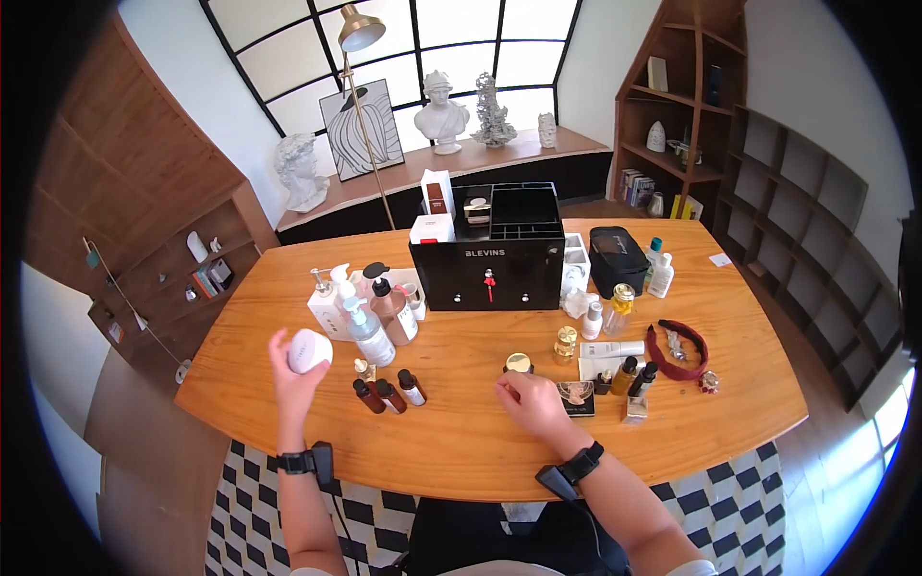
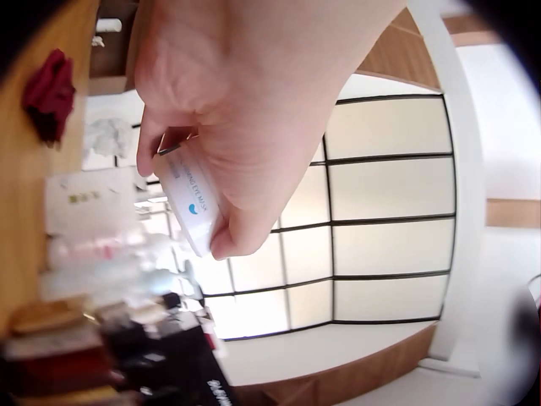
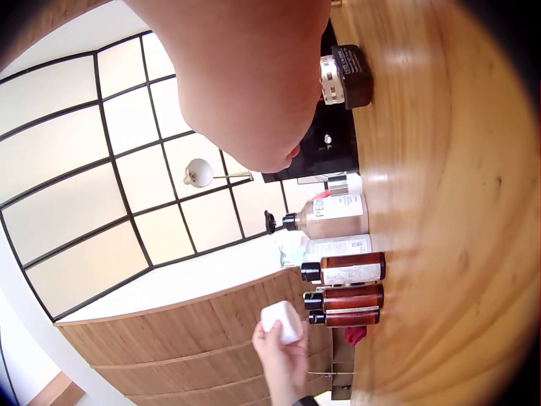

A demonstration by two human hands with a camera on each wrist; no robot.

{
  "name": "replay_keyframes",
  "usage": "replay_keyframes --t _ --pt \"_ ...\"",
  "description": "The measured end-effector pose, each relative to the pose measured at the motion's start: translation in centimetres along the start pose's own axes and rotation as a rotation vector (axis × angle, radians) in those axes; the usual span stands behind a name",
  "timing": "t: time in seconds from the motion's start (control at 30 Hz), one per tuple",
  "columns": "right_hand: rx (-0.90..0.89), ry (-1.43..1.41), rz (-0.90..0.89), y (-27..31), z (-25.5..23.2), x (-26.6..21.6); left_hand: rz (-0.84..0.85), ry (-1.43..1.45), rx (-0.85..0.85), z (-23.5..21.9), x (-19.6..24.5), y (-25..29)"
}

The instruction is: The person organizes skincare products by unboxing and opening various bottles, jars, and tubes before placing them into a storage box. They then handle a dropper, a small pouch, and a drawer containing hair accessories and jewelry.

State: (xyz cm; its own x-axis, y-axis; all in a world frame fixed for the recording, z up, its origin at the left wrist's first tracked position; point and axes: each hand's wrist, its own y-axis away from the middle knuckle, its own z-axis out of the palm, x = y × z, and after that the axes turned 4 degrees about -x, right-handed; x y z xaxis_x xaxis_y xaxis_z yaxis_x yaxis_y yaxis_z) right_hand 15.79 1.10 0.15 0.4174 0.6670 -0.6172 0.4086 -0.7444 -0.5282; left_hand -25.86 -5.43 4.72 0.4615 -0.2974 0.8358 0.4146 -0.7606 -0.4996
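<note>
1. Here, the left hand (image 1: pixel 295 382) grips a round white jar (image 1: pixel 309 351), its fingers and thumb around the sides. The hand is raised above the left part of the wooden bench (image 1: pixel 461 456), and the left wrist view shows the words "EYE MASK" printed on the jar's side.
2. The right hand (image 1: pixel 536 405) is low over the bench, well apart from the left, with its fingers curled inward. Whether they grip anything I cannot tell, as the fingertips are mostly hidden.
3. Just beyond the right hand's fingers is a small jar with a gold top (image 1: pixel 519 363). Just beside that hand, on its right, lies a flat black box with a pale patterned top (image 1: pixel 576 397).
4. To the right of the left hand stand three small brown bottles with black caps (image 1: pixel 391 396). Behind these, farther from the hand, are a pale blue pump bottle (image 1: pixel 371 336) and a brownish pump bottle with a black head (image 1: pixel 395 315).
5. Beyond both hands, between them from side to side, stands a glossy black organiser box (image 1: pixel 490 278). Well to the right of the right hand lies a dark red headband (image 1: pixel 704 357).
</note>
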Motion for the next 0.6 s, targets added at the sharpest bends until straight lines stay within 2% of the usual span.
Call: replay_keyframes --t 0.07,0.13,0.17,0.23,0.3,0.33,0.43,0.47,0.57,0.6 --pt "-0.014 -0.016 0.019 0.0 0.1 -0.1 0.096 0.131 -0.043 1.6 6.0 1.0" --pt "-0.033 -0.049 0.060 0.1 0.2 -0.2 0.057 0.170 -0.224 4.2 9.7 2.7" --pt "-0.057 -0.136 0.097 0.1 -0.1 -0.4 0.041 0.191 -0.315 6.1 10.8 3.5" --pt "-0.104 -0.309 0.168 0.1 -0.8 -1.1 -0.095 0.401 -0.576 10.9 11.5 5.3" --pt "-0.039 -0.609 0.119 0.3 0.3 0.6 0.067 0.172 -0.759 15.4 10.0 6.3" --pt "0.001 -0.757 0.092 0.4 0.7 1.3 0.056 0.175 -0.779 17.4 9.9 6.6" --pt "-0.086 -0.596 0.149 0.0 -0.2 1.8 0.039 0.194 -0.808 21.3 9.0 6.8" --pt "-0.044 -0.519 0.137 -0.2 0.1 2.4 0.044 0.204 -0.792 22.0 8.3 6.6" --pt "-0.005 -0.807 0.258 -0.7 -0.6 1.2 0.054 0.284 -0.761 23.7 6.1 6.6" --pt "0.005 -0.819 0.255 -0.8 -0.6 1.2 0.079 0.305 -0.746 24.1 5.4 6.9"
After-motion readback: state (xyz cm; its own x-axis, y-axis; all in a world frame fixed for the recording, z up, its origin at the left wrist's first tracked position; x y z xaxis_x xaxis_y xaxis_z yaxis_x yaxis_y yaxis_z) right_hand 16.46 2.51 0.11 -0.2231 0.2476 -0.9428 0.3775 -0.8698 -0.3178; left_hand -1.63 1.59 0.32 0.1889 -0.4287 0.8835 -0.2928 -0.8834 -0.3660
